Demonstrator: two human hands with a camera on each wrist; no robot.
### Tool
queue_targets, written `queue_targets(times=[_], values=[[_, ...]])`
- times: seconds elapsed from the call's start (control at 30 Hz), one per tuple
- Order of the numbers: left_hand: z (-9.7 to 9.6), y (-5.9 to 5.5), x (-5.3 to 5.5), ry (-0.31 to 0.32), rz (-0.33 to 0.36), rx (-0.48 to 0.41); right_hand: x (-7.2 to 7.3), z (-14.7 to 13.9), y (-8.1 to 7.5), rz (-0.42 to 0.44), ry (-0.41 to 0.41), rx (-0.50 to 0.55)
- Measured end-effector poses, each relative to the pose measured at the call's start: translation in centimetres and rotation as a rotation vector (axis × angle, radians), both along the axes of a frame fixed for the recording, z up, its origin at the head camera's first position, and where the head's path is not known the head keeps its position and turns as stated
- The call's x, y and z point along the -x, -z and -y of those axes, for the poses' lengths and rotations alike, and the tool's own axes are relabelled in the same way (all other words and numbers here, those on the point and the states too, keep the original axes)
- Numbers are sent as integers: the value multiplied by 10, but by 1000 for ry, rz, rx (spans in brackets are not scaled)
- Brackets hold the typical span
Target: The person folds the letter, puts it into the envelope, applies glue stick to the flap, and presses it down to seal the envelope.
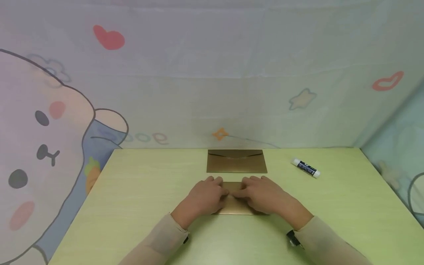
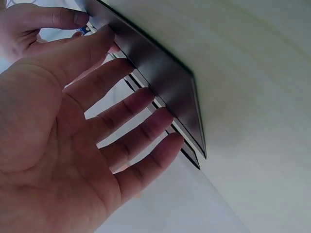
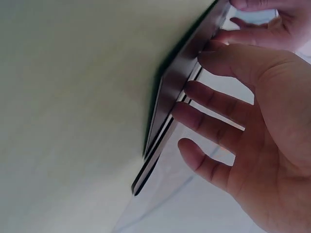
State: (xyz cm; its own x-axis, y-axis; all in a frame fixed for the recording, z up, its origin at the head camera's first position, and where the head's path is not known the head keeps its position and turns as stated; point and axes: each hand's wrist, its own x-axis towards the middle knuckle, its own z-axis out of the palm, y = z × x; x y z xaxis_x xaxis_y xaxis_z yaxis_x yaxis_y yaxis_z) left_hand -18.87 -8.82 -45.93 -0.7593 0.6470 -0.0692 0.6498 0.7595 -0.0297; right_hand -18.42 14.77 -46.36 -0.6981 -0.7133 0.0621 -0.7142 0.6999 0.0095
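Note:
A gold-brown envelope [image 1: 237, 208] lies flat on the table with its long side toward me. My left hand [image 1: 207, 195] rests on its left part, and my right hand [image 1: 264, 194] on its right part. Both thumbs and index fingers point inward and come close together near the middle. In the left wrist view the left fingers [image 2: 141, 126] are spread and fairly straight, tips at the envelope's edge. The right wrist view shows the right fingers [image 3: 209, 126] loosely extended, with their tips at the envelope too. The hands cover both ends of it.
Just behind lies a second brown envelope [image 1: 236, 164], its pointed flap lying along the far side. A glue stick [image 1: 306, 168] with white ends sits to the right on the pale yellow table [image 1: 145, 184]. A printed cloth [image 1: 185, 103] hangs along the table's back edge.

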Motion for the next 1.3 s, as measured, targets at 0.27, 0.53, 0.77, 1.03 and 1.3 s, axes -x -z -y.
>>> queue_targets(times=[0.27,0.53,0.77,1.03,1.3], values=[[-3,1,-1,-6,-16,38,5,-28,-2,69,88,8],[-12,3,-6,-5,-49,83,6,-36,-2,91,105,15],[-12,2,-11,-35,-55,97,2,-21,-1,54,84,30],[-6,4,-12,-27,-48,92,-7,-3,5,-92,31,-3],[21,0,-14,-110,-8,1,-7,-8,6,-80,25,-4]])
